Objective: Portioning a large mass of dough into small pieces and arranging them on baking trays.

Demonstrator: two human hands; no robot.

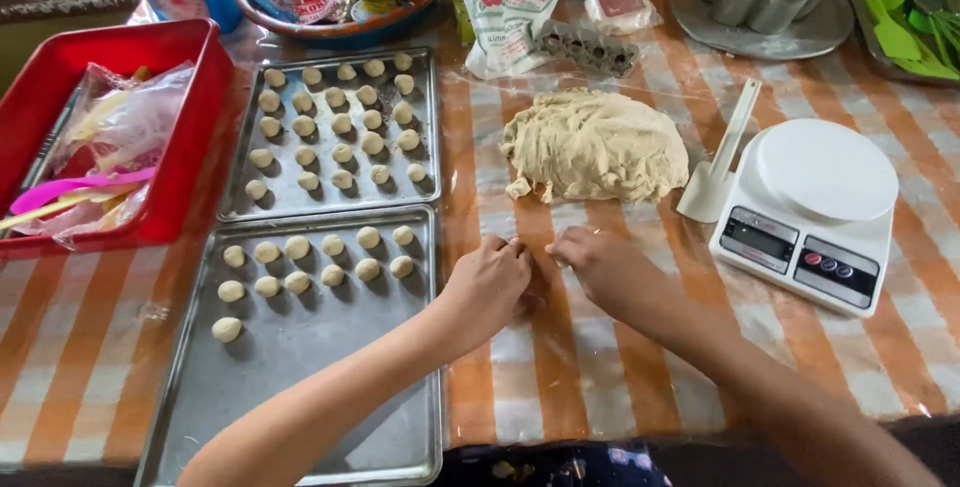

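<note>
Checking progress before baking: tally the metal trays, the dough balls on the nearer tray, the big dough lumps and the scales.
Metal trays: 2
Dough balls on the nearer tray: 13
Large dough lump: 1
Kitchen scale: 1
Total: 17

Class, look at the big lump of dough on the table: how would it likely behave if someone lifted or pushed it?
The dough lump looks soft and ragged, so it would probably sag and stretch when lifted. Torn bits at its edge suggest it may pull apart. Sitting broad and flat, it seems unlikely to roll.
</note>
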